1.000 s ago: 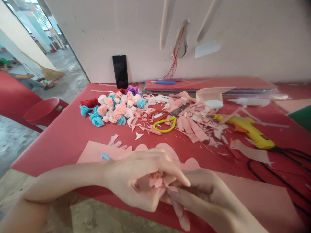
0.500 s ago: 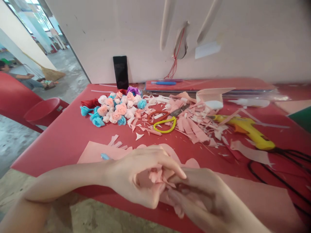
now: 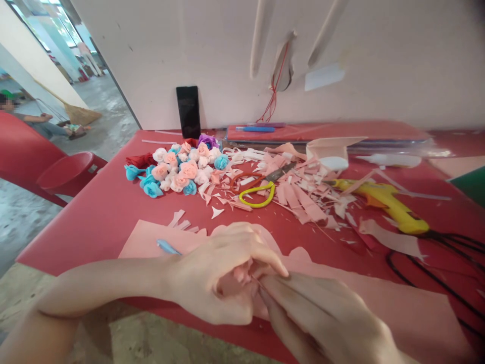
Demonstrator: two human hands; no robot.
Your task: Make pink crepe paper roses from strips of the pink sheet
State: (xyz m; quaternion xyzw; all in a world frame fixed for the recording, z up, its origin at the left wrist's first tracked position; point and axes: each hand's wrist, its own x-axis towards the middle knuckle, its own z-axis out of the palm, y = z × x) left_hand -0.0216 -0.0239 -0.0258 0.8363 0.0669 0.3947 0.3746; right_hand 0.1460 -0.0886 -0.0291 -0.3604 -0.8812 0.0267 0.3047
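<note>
A small pink paper flower (image 3: 242, 273) sits in the curl of my left hand (image 3: 215, 275), its lower part hidden by the fingers. My right hand (image 3: 322, 308) meets it from the right, thumb and fingers pinched together on the flower's pink paper edge. Beneath both hands lies a wide sheet of pink paper (image 3: 401, 303) with scalloped cut-outs along its far side. Close to my left wrist, a small blue piece (image 3: 167, 246) rests on that sheet.
Finished paper roses (image 3: 189, 169) in pink, white, blue and purple are heaped at the back left. Beyond my hands are yellow-handled scissors (image 3: 257, 196) among pink scraps (image 3: 303, 199). A yellow glue gun (image 3: 390, 202) with black cord lies right. A phone (image 3: 188, 112) leans on the wall.
My right hand has turned over more, its back now facing up and its fingers closer together at the flower. My left hand stays nearly in place, covering more of the flower.
</note>
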